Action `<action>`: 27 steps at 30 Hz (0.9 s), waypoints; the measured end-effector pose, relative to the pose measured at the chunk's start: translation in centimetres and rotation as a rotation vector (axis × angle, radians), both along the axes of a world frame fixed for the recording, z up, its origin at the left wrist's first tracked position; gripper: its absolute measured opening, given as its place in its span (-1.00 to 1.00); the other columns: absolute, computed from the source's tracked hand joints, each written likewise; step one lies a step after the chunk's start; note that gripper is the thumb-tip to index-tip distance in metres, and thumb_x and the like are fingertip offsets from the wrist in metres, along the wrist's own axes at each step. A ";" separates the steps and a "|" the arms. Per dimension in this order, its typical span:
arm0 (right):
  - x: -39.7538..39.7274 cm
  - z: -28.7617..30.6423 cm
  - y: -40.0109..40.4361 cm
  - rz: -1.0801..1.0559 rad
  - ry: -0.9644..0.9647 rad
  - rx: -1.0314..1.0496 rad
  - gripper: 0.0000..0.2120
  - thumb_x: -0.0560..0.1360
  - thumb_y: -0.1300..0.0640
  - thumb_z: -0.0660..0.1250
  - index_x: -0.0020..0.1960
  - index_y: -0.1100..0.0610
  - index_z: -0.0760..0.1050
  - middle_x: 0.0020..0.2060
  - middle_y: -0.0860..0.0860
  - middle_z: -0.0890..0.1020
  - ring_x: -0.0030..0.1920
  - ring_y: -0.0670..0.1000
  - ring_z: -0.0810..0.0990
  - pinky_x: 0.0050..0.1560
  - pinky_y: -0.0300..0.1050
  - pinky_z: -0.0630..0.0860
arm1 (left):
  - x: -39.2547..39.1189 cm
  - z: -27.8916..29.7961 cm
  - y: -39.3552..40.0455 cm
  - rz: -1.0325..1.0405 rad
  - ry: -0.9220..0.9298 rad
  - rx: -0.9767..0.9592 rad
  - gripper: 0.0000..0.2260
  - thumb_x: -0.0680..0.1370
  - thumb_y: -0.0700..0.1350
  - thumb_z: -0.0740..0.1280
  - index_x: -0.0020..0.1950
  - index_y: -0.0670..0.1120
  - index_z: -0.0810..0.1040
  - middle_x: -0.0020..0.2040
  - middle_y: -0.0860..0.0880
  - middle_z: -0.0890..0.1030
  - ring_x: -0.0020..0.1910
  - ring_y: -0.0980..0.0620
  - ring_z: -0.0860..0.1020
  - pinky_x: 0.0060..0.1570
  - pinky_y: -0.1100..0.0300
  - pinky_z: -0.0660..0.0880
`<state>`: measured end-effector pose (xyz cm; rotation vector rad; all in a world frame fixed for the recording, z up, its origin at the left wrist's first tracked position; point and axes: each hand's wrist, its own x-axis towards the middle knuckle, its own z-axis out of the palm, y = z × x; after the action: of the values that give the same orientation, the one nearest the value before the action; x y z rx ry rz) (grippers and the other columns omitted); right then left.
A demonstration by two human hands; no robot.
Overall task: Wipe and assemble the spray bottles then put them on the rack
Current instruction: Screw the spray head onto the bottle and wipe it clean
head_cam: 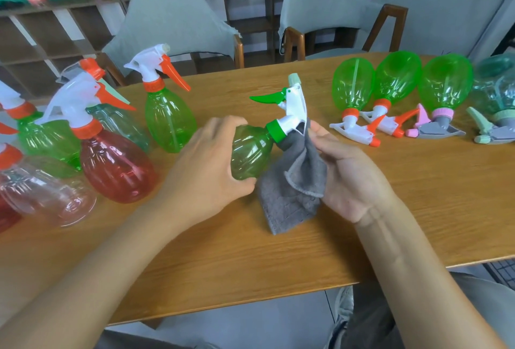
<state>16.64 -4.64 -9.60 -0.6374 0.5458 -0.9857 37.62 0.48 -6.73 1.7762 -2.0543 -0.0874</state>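
My left hand [207,162] grips the body of a green spray bottle [250,150], held tilted above the wooden table [278,251]. Its white spray head [295,110] carries a green trigger and collar and points up and away. My right hand [351,178] pinches a grey cloth [292,192] against the back of that spray head; the cloth hangs down to the table. At the left stand several assembled bottles, among them a red one [117,164] and a green one [170,123]. At the right lie several bottles on their sides [352,86], heads toward me.
Two grey chairs [172,19] stand behind the table. A wooden shelf unit [41,33] with potted plants lines the back wall. A clear bottle [47,192] lies on its side at the near left. The table's front edge runs just below my forearms.
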 end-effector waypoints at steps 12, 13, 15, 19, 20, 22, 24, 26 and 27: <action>-1.1 -0.5 -1.2 -0.488 0.196 -0.089 -0.82 0.65 0.23 0.28 0.23 0.23 0.54 -0.06 0.04 0.63 0.00 -0.02 0.62 0.09 -0.14 0.55 | 0.5 -0.1 0.5 0.031 0.040 0.007 -0.23 0.38 0.09 0.59 0.49 0.13 0.27 0.38 0.13 0.37 0.36 0.07 0.40 0.24 0.16 0.34; -1.3 -0.4 -1.2 -0.495 0.140 -0.104 -0.76 0.65 0.24 0.27 0.29 0.27 0.51 -0.01 0.07 0.62 0.04 0.00 0.60 0.16 -0.10 0.54 | 0.4 -0.1 0.8 0.018 -0.005 0.003 -0.23 0.38 0.09 0.58 0.49 0.13 0.27 0.38 0.14 0.37 0.38 0.07 0.39 0.27 0.14 0.35; -1.5 -0.2 -1.3 -0.479 0.050 -0.141 -0.69 0.65 0.27 0.26 0.36 0.34 0.43 0.03 0.12 0.60 0.08 0.03 0.58 0.19 -0.07 0.55 | 0.1 -0.1 1.2 -0.005 -0.074 -0.023 -0.23 0.36 0.10 0.58 0.48 0.13 0.28 0.38 0.14 0.38 0.38 0.05 0.38 0.32 0.07 0.38; -0.9 0.5 -0.3 -0.437 0.135 -0.241 -0.80 0.61 0.23 0.30 0.17 0.31 0.55 -0.04 0.16 0.57 0.01 0.11 0.55 0.13 0.00 0.50 | -0.6 -0.3 1.4 -0.024 -0.197 -0.058 -0.22 0.34 0.10 0.57 0.48 0.11 0.29 0.37 0.13 0.38 0.33 0.00 0.41 0.26 -0.02 0.44; -0.6 0.7 0.1 -0.475 0.217 -0.265 -0.83 0.58 0.20 0.36 0.10 0.25 0.63 -0.06 0.13 0.61 0.02 0.10 0.56 0.17 0.06 0.49 | -0.7 -0.4 1.4 -0.027 -0.221 -0.065 -0.21 0.33 0.10 0.58 0.47 0.10 0.29 0.36 0.12 0.38 0.31 -0.01 0.42 0.25 -0.03 0.45; 0.0 1.0 0.6 -0.536 0.369 -0.334 -0.93 0.55 0.23 0.44 0.01 0.18 0.67 -0.14 -0.01 0.69 -0.02 -0.03 0.64 0.21 0.02 0.54 | -1.0 -0.6 1.5 -0.032 -0.266 -0.073 -0.20 0.31 0.10 0.58 0.47 0.08 0.30 0.36 0.11 0.39 0.30 -0.03 0.43 0.26 -0.06 0.45; 0.3 1.0 1.0 -0.562 0.452 -0.394 -0.90 0.53 0.30 0.45 0.04 0.21 0.63 -0.15 -0.02 0.71 -0.07 -0.08 0.68 0.13 -0.09 0.59 | -1.2 -0.8 1.5 -0.032 -0.301 -0.084 -0.20 0.31 0.09 0.58 0.48 0.06 0.31 0.35 0.10 0.41 0.28 -0.04 0.45 0.25 -0.09 0.46; 0.4 1.0 1.1 -0.587 0.477 -0.409 -0.79 0.51 0.34 0.47 0.11 0.20 0.55 -0.02 0.12 0.70 -0.05 -0.01 0.70 0.10 -0.05 0.63 | -1.3 -0.9 1.4 -0.026 -0.316 -0.093 -0.20 0.29 0.07 0.59 0.47 0.05 0.34 0.34 0.09 0.43 0.26 -0.06 0.46 0.24 -0.11 0.47; 0.4 1.0 1.0 -0.597 0.491 -0.407 -0.75 0.50 0.34 0.49 0.12 0.17 0.52 0.05 0.19 0.68 -0.05 0.04 0.71 0.12 0.03 0.63 | -1.3 -0.9 1.4 -0.023 -0.322 -0.094 -0.20 0.29 0.07 0.59 0.47 0.05 0.34 0.34 0.09 0.43 0.26 -0.06 0.47 0.23 -0.11 0.47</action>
<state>17.05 -3.64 -8.58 -1.1311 1.0175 -1.5335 36.28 1.87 -7.61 1.8041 -2.2550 0.3028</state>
